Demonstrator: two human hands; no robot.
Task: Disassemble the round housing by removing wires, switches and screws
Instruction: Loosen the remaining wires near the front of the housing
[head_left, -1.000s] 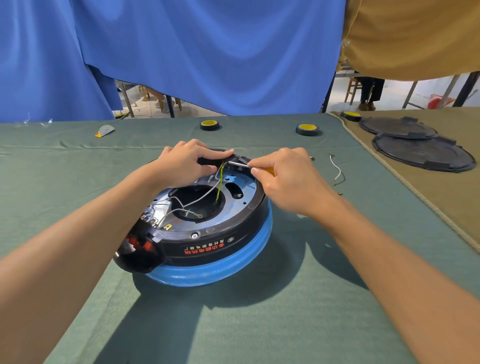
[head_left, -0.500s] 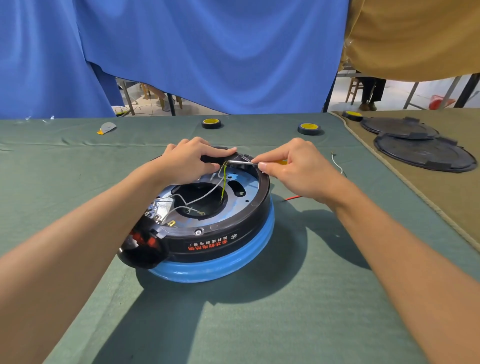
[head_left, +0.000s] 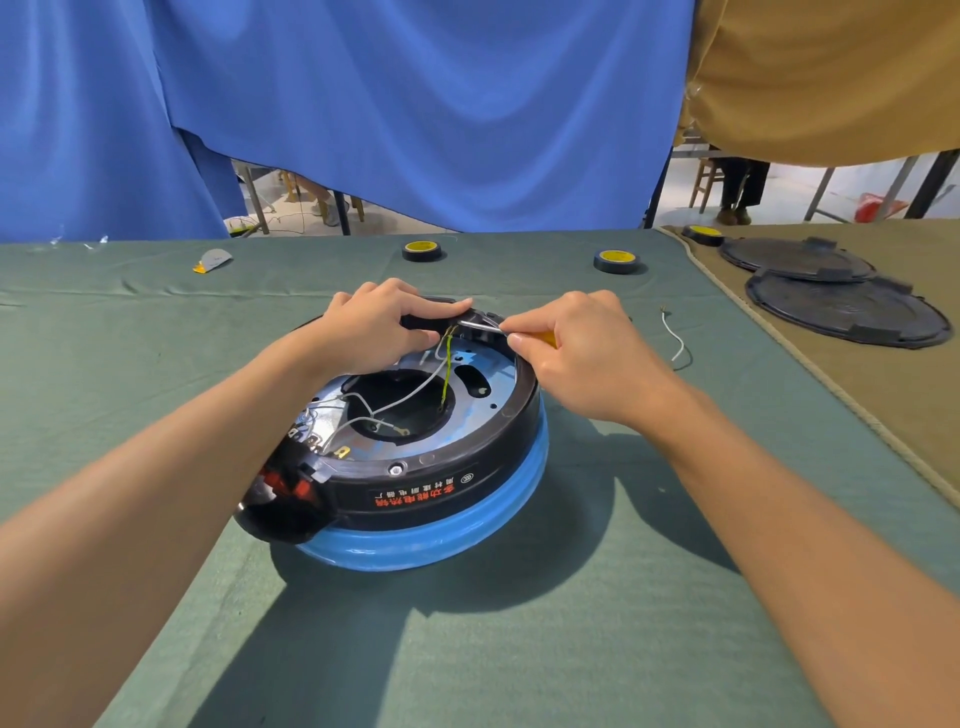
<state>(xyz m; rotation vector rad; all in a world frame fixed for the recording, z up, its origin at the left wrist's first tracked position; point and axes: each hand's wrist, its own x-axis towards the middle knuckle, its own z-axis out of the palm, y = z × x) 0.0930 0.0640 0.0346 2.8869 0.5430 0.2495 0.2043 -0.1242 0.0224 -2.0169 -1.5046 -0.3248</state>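
Since the green cloth (head_left: 467, 649) gives the round housing (head_left: 441, 488) a soft seat, the main risk looks like the whole unit sliding or rocking under tool pressure. It sits mid-table, open face up, black ring over blue base.

Bracing is by the left hand (head_left: 374, 325) only, curled over the far rim and gripping it. If that grip eases, the housing probably turns.

Opposite, the right hand (head_left: 582, 353) pinches a yellow-handled screwdriver (head_left: 480, 325). The shaft lies nearly flat, with the tip at the far rim just beside the left fingers (head_left: 452, 306). A slip likely jabs them or gouges the plastic. What's under the tip: cannot tell.

Rising from the centre opening to the tip area, the yellow-green wire (head_left: 445, 374) could get nicked by prying. Inside, the white wires (head_left: 410, 392) loop loose and may snag. At the near edge, the rim screw (head_left: 396, 470) is not yet out.
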